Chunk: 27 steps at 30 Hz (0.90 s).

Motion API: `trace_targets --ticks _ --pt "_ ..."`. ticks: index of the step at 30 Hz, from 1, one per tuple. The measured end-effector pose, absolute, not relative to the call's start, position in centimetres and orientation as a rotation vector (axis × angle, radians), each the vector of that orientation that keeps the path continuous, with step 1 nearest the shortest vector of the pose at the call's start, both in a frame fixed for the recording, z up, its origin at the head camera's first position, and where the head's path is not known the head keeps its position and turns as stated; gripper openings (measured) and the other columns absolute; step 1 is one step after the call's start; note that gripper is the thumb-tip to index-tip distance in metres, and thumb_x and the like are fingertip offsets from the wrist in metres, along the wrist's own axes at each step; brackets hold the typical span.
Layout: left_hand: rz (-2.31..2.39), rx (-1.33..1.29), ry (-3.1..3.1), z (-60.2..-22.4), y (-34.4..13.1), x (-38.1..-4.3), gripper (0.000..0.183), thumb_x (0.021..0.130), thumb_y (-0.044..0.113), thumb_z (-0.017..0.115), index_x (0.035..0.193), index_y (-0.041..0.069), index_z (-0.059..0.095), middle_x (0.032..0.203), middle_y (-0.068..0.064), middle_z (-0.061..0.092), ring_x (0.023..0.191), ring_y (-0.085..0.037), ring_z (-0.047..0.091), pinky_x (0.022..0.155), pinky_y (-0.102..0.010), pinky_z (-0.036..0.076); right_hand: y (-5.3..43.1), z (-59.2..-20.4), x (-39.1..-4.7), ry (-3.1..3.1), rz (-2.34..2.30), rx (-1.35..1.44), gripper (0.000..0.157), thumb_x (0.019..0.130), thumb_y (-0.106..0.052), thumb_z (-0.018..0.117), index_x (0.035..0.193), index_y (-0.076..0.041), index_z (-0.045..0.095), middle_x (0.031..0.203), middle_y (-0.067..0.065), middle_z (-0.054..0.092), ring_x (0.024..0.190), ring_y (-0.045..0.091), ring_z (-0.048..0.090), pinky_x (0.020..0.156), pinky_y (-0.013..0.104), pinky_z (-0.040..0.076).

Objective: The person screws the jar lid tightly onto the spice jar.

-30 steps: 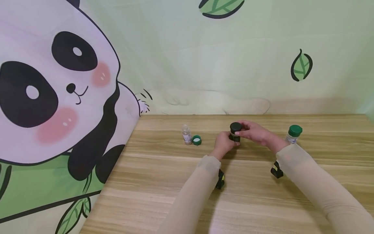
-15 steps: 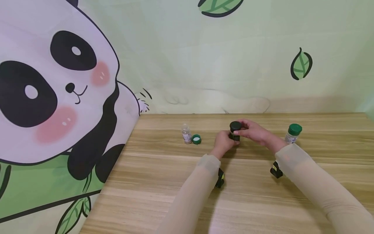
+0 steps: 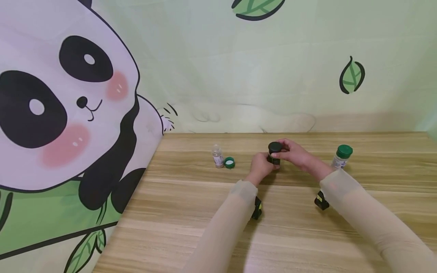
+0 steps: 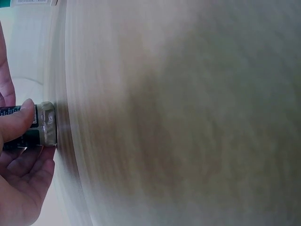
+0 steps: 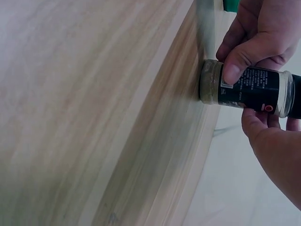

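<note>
The table (image 3: 153,227) shows its back and left edges. Near the back edge, the left hand (image 3: 260,165) grips an upright black jar (image 5: 261,87) while the right hand (image 3: 297,154) pinches its cap (image 3: 274,146). There is open room on both sides: a green-topped jar (image 3: 339,162) stands well apart rightward; leftward, an open jar (image 3: 217,157), a green lid (image 3: 230,163) just beside it.
</note>
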<state>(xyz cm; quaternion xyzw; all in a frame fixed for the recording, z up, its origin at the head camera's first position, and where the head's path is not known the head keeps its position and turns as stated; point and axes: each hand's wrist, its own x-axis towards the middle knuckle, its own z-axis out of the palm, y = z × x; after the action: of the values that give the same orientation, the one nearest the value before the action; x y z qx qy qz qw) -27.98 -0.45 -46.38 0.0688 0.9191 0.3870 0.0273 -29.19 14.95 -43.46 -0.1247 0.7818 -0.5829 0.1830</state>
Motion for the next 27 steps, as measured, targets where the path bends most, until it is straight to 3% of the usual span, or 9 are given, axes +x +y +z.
trace_targets --ticks 8,18,22,27 --pt "1.19 0.206 2.839 -46.5 -0.5 -28.0 0.033 0.083 0.013 0.085 0.114 0.002 0.077 0.112 -0.014 0.079 0.107 -0.025 0.072 0.09 -0.027 0.056 14.5 -43.6 -29.0 2.235 -1.676 -0.318 0.058 0.1 -0.009 0.062 0.146 0.01 0.032 0.15 0.034 0.042 0.139 0.041 0.044 0.12 0.052 0.036" --pt "1.175 0.2 2.843 -46.3 -0.4 -28.0 0.036 0.084 0.014 0.085 0.117 0.003 0.076 0.115 -0.013 0.078 0.111 -0.025 0.072 0.094 -0.029 0.056 15.1 -43.3 -29.3 2.172 -1.619 -0.38 0.065 0.101 -0.009 0.061 0.153 0.008 0.026 0.156 0.034 0.036 0.146 0.044 0.037 0.123 0.054 0.032" --pt "1.168 0.198 2.846 -46.4 -0.4 -28.1 0.034 0.083 0.014 0.085 0.114 0.003 0.077 0.114 -0.012 0.079 0.109 -0.024 0.072 0.092 -0.028 0.056 15.4 -43.3 -29.4 2.139 -1.613 -0.406 0.062 0.102 -0.006 0.058 0.154 0.006 0.027 0.157 0.032 0.036 0.146 0.04 0.037 0.118 0.038 0.04" --pt "1.145 0.199 2.861 -46.4 -0.4 -28.1 0.035 0.083 0.015 0.085 0.115 0.003 0.077 0.114 -0.012 0.079 0.109 -0.024 0.072 0.092 -0.027 0.055 15.5 -43.3 -29.4 2.119 -1.613 -0.43 0.061 0.103 -0.008 0.057 0.155 0.006 0.028 0.156 0.033 0.038 0.146 0.038 0.038 0.101 0.015 0.045"
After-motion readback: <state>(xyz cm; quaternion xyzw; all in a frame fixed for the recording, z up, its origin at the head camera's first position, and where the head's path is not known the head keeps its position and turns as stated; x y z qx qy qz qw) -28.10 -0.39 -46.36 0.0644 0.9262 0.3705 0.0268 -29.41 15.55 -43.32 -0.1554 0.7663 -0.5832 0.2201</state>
